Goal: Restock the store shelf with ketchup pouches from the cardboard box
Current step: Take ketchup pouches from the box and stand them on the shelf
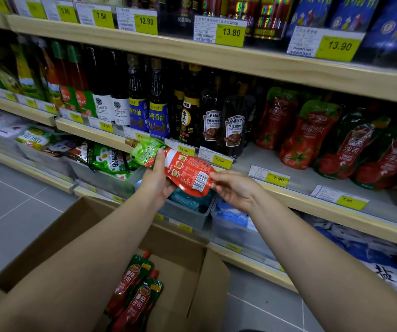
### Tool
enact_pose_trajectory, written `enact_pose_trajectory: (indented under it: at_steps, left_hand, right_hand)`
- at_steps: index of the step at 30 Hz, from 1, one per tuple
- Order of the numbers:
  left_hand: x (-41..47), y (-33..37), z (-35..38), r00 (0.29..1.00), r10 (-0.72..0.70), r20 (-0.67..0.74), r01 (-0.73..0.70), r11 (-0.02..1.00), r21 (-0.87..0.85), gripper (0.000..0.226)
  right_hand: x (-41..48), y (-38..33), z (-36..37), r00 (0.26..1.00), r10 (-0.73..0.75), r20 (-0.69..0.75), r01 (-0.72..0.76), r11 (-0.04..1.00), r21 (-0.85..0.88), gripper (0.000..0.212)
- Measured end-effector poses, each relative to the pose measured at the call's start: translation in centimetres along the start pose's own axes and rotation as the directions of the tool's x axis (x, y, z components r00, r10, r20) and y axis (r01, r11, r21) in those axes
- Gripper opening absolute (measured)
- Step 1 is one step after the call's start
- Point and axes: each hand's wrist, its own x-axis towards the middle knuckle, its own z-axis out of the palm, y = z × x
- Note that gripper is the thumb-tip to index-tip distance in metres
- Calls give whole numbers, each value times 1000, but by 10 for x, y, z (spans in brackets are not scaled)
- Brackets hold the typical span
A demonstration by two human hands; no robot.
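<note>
A red and green ketchup pouch (185, 168) with a gold cap lies sideways in the air before the shelf, its back with the barcode facing me. My left hand (155, 179) grips its middle from below, thumb across the front. My right hand (233, 188) pinches its bottom corner. Below, an open cardboard box (49, 238) on the floor holds a few more ketchup pouches (136, 291). On the middle shelf (295, 183) at the right, several ketchup pouches (310, 137) stand upright.
Dark sauce bottles (233, 130) and sesame oil bottles (159, 111) stand left of the shelved pouches. Yellow price tags (277, 179) line the shelf edges. Grey bins (187, 214) with packets sit on the lower shelf. Grey tiled floor (13, 195) lies to the left.
</note>
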Motion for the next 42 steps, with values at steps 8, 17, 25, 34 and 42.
enact_pose_trajectory:
  at_steps: [8, 17, 25, 34, 42]
  left_hand:
    - [0, -7, 4, 999, -41, 12, 41, 999, -20, 63]
    - [-7, 12, 20, 1000, 5, 12, -5, 999, 37, 54]
    - [-34, 28, 62, 989, -11, 147, -8, 991, 130, 45]
    - [-49, -2, 88, 905, -6, 426, -193, 885, 424, 28]
    - [-45, -23, 134, 946, 52, 321, -216, 837, 502, 17]
  right_hand:
    - [-1, -1, -4, 999, 21, -27, -20, 999, 41, 18]
    - [-12, -6, -2, 828, -560, -46, 311, 525, -792, 39]
    - [-29, -10, 13, 747, -592, 301, 249, -170, -953, 75]
    - [-49, -18, -54, 893, -449, 10, 436, 861, -260, 45]
    - [-51, -34, -99, 810, -560, -172, 362, 709, -605, 24]
